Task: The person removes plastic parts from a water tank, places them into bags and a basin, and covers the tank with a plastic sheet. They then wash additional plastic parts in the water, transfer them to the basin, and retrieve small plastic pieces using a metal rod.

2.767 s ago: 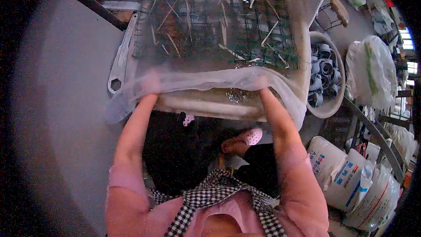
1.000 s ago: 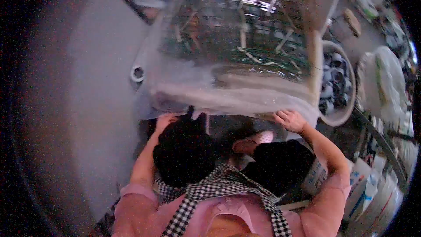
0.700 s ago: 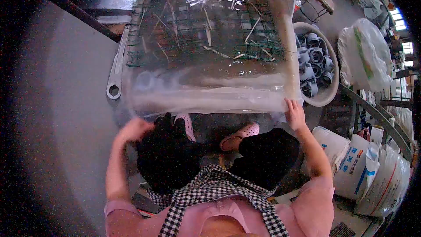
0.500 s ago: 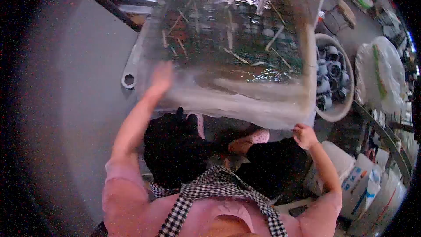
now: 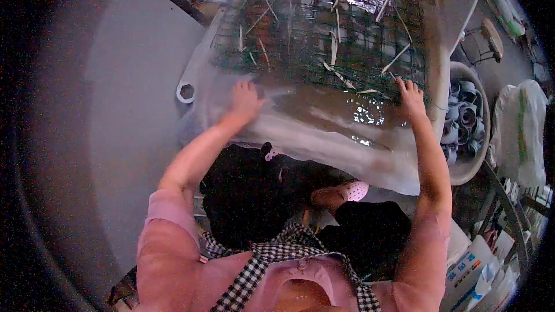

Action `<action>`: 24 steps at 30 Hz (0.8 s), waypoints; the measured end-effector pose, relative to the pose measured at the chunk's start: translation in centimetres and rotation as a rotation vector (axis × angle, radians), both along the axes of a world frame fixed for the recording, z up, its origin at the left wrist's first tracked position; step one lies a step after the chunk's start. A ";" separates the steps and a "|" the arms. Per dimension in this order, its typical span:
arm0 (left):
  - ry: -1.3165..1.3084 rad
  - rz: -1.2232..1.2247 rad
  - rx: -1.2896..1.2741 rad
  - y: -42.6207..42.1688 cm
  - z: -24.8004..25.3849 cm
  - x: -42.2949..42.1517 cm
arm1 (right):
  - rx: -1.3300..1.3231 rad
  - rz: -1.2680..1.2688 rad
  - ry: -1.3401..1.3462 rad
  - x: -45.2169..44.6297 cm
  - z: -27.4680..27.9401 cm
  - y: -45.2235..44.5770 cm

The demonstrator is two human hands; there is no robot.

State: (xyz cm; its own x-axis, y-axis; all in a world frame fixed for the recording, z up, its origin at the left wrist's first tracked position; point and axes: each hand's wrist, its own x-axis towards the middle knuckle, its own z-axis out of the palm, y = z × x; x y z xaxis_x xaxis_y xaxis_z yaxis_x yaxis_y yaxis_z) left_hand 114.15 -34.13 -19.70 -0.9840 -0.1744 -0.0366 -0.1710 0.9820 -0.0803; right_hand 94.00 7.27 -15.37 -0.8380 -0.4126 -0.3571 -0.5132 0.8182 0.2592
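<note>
- Left hand (image 5: 247, 103): palm down above the near left part of the tub, fingers extended forward, thumb spread to the side. The hand is open, with nothing visibly gripped; it overlaps the sheet, but contact cannot be confirmed.
- Right hand (image 5: 411, 99): at the near right part of the tub, fingers pointing forward and slightly apart. Whether they pinch the sheet or touch the mesh cannot be told.
- Translucent plastic sheet (image 5: 347, 151): lies across the near side of the tub and hangs over its near rim, lower at the right. Its far limit is unclear.
- Large off-white tub with rounded rim (image 5: 441, 75): contains brownish, reflective liquid.
- Dark green wire mesh (image 5: 315, 72): lies in the tub, beyond the near strip of liquid, its near right corner beside the right hand.
- Thin, pale strips (image 5: 333, 49): scattered over the mesh at varied angles.
- Silver metal wrench with hexagonal opening (image 5: 191, 76): lies along the left side of the tub.
- Round, off-white basin (image 5: 485, 118): stands just right of the tub and holds grey plastic fittings (image 5: 466, 118).
- White plastic bundle with green stripe (image 5: 535, 121): right of the basin.
- Small round stool (image 5: 492, 39): beyond the basin.
- Printed white sacks (image 5: 469, 266): at lower right.
- Pink perforated clog (image 5: 356, 190): below the near side of the tub.
</note>
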 end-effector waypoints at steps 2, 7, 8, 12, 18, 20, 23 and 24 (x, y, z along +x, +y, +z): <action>0.165 0.109 0.207 -1.7 -1.4 -0.5 | -0.191 0.065 -0.002 0.5 1.8 1.2; 0.442 0.406 0.775 -8.8 -8.0 0.6 | -0.451 0.045 -0.114 4.5 6.3 2.0; 0.361 0.447 0.906 -8.8 -7.4 0.9 | -0.451 0.047 -0.114 5.4 6.0 2.5; 0.095 0.264 0.432 -3.2 -2.1 -0.9 | -0.671 -0.004 -0.136 7.1 7.4 2.2; -0.098 0.192 0.205 3.0 0.2 -7.0 | -0.774 -0.029 -0.204 6.7 10.0 1.0; -0.076 0.148 0.212 2.9 0.8 -7.7 | -0.832 -0.012 -0.227 6.8 10.2 1.2; -0.052 0.142 0.219 -0.1 1.9 -5.2 | -0.751 0.014 -0.181 7.6 9.4 2.1; -0.037 0.181 0.183 -1.4 2.0 -3.7 | -0.716 -0.031 -0.201 7.9 9.4 2.1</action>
